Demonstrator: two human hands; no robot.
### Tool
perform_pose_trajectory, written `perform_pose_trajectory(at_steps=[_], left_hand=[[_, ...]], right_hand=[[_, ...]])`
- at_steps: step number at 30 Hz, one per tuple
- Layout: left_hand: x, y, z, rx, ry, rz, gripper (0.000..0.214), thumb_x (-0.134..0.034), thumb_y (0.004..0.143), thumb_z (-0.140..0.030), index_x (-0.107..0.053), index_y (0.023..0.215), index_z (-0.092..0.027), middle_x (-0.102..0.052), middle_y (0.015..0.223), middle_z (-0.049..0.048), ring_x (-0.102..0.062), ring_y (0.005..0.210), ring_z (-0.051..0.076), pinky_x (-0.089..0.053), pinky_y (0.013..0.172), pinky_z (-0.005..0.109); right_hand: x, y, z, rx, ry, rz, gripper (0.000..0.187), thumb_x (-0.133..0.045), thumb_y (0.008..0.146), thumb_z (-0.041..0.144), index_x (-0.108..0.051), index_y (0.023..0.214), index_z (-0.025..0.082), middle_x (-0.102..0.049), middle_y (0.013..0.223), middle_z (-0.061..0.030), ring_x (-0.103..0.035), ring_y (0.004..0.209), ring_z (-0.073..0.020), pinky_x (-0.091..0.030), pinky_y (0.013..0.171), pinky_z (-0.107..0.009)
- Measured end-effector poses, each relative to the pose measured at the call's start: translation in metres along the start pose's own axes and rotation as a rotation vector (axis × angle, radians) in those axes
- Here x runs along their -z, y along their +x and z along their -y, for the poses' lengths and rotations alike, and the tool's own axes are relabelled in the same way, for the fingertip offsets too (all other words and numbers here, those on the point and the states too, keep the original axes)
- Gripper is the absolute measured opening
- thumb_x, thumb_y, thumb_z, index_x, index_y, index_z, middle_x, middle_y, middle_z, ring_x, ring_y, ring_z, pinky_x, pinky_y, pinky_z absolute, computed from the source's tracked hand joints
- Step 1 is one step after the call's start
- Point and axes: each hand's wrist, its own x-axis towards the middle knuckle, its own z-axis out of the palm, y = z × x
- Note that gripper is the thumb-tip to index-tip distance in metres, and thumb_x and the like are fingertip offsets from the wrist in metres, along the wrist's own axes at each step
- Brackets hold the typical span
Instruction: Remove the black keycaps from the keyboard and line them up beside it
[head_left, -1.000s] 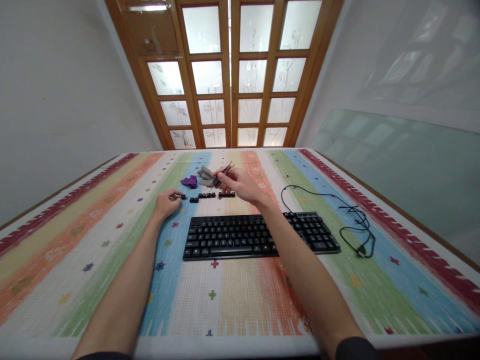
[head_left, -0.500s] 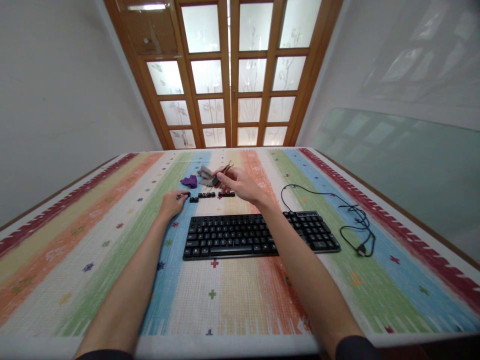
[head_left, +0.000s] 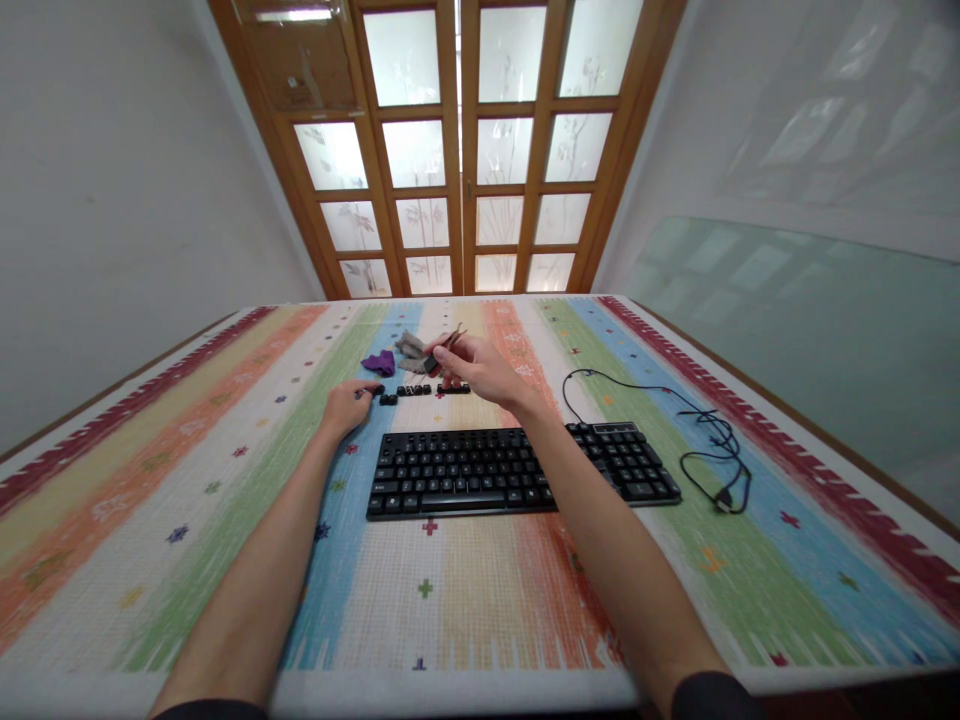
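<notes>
Room to pass lies nearside of the keyboard; the right forearm crosses over it, keycaps block beyond, cable right.

The keyboard looks of black plastic, slightly glossy on its space bar; the purple cloth is matt, the tablecloth woven, the door frame smooth wood.

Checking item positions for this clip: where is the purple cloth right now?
In the head view, the purple cloth lies left of centre on the striped tablecloth, just left of the grey cloth and beyond the left hand.
</notes>
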Motion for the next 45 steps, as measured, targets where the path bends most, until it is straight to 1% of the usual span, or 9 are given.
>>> perform_pose_trajectory(at_steps=[3,11,21,26,28,35,40,43,45], left_hand=[[-0.0001,-0.0002,-0.0005,-0.019,0.014,0.023,0.046,-0.045,0.072,-0.015,-0.075,0.106,-0.02,-0.075,0.103,0.0052,-0.066,0.091,0.022,-0.049,0.092,0.032],[0.0027,-0.0024,-0.0055,-0.062,0.01,0.029,0.048,-0.046,0.067,-0.015,-0.076,0.105,-0.02,-0.076,0.099,0.005,-0.066,0.086,0.022,-0.05,0.089,0.03],[0.0039,-0.0036,-0.009,-0.069,-0.022,0.031,0.046,-0.049,0.065,-0.019,-0.076,0.101,-0.019,-0.075,0.096,0.0057,-0.064,0.082,0.022,-0.05,0.088,0.032],[0.003,-0.0045,-0.0073,-0.062,-0.048,0.04,0.055,-0.051,0.064,-0.022,-0.07,0.115,-0.017,-0.074,0.094,0.0051,-0.063,0.078,0.02,-0.051,0.086,0.031],[0.0027,-0.0042,-0.0067,-0.068,-0.045,0.048,0.057,-0.052,0.064,-0.023,-0.069,0.118,-0.016,-0.073,0.095,0.005,-0.063,0.079,0.019,-0.051,0.086,0.031],[0.0013,-0.0029,-0.0061,-0.078,-0.035,0.06,0.051,-0.054,0.064,-0.023,-0.072,0.11,-0.017,-0.072,0.096,0.0065,-0.063,0.081,0.021,-0.052,0.086,0.033],[0.0011,-0.004,-0.0056,-0.082,-0.05,0.063,0.053,-0.053,0.064,-0.024,-0.07,0.114,-0.015,-0.072,0.097,0.0069,-0.062,0.081,0.021,-0.051,0.087,0.033],[0.0028,-0.0053,-0.0065,-0.074,-0.054,0.063,0.054,-0.054,0.065,-0.024,-0.069,0.115,-0.016,-0.071,0.097,0.0061,-0.062,0.08,0.021,-0.051,0.086,0.032],[0.0055,-0.0068,-0.0075,-0.061,-0.048,0.045,0.053,-0.054,0.065,-0.024,-0.069,0.115,-0.016,-0.071,0.097,0.0057,-0.062,0.08,0.02,-0.05,0.087,0.032]], right_hand=[[-0.0002,-0.0001,-0.0004,-0.011,0.009,0.001,0.023,-0.052,0.096,0.035,-0.06,0.102,0.014,-0.066,0.079,-0.0041,-0.058,0.059,-0.0089,-0.052,0.051,-0.02],[-0.0003,-0.0006,0.0006,-0.02,0.004,0.008,0.022,-0.051,0.097,0.032,-0.061,0.103,0.014,-0.066,0.079,-0.0041,-0.059,0.059,-0.009,-0.053,0.052,-0.02],[-0.0005,-0.0008,0.0009,-0.011,-0.005,0.019,0.02,-0.05,0.097,0.03,-0.06,0.104,0.014,-0.066,0.077,-0.0031,-0.059,0.057,-0.0086,-0.052,0.051,-0.019],[-0.0002,-0.0007,0.0008,-0.001,-0.023,0.014,0.021,-0.051,0.097,0.032,-0.06,0.103,0.014,-0.066,0.079,-0.0039,-0.06,0.059,-0.0095,-0.052,0.052,-0.021],[-0.0001,-0.0006,0.001,-0.003,-0.024,0.016,0.022,-0.052,0.097,0.033,-0.06,0.103,0.014,-0.067,0.08,-0.0043,-0.059,0.059,-0.0097,-0.052,0.052,-0.022],[-0.001,-0.0014,0.0027,0.01,-0.043,0.028,0.023,-0.051,0.097,0.032,-0.061,0.102,0.013,-0.066,0.079,-0.0043,-0.059,0.058,-0.0091,-0.05,0.051,-0.021],[-0.0025,-0.0008,-0.0002,0.02,-0.06,0.034,0.025,-0.052,0.096,0.035,-0.062,0.102,0.013,-0.067,0.079,-0.0042,-0.059,0.058,-0.0086,-0.051,0.053,-0.02],[-0.0046,0.0006,-0.0036,0.035,-0.092,0.066,0.025,-0.054,0.095,0.035,-0.063,0.099,0.012,-0.068,0.078,-0.0044,-0.06,0.058,-0.0086,-0.052,0.055,-0.021],[-0.0074,0.0007,-0.005,0.036,-0.143,0.135,0.023,-0.055,0.094,0.033,-0.064,0.095,0.012,-0.069,0.076,-0.0042,-0.061,0.058,-0.0088,-0.052,0.056,-0.021]])
